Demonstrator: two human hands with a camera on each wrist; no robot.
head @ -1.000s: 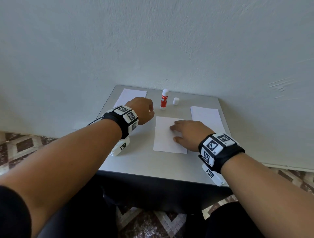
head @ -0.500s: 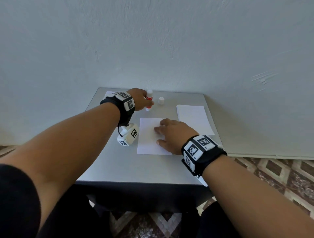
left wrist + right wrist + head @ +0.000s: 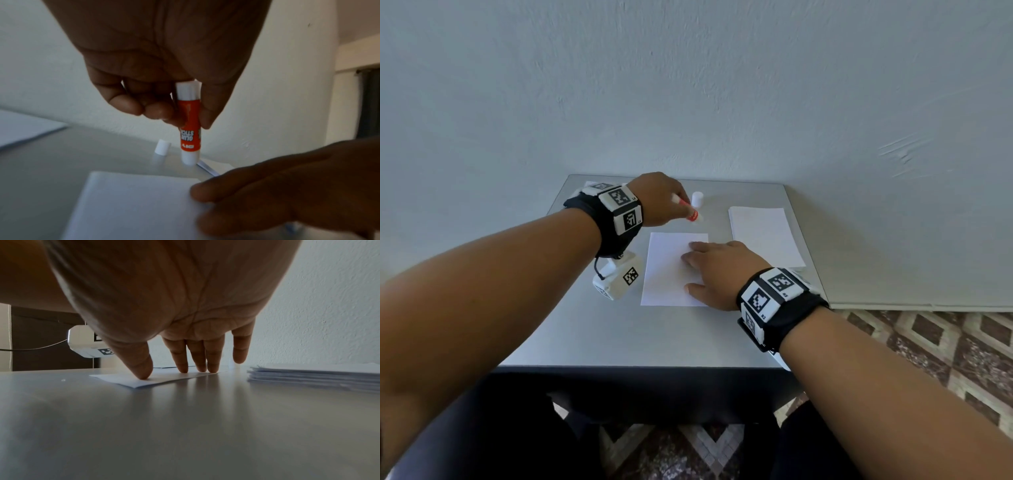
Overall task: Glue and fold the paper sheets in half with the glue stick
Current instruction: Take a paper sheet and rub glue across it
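left hand [image 3: 661, 198] pinches the glue stick [image 3: 189, 123], uncapped tip down, above the table [image 3: 640, 335] just beyond the sheet [image 3: 667, 270]. right hand [image 3: 719, 270] lies flat, fingers [image 3: 183, 356] straight, pressing the sheet. cap [image 3: 697, 199] stands beside.

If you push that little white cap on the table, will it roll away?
Standing on end as the cap is now, it would probably slide or tip. It looks round, so once tipped it could roll on the smooth table. Small and plastic-looking, it is likely light.
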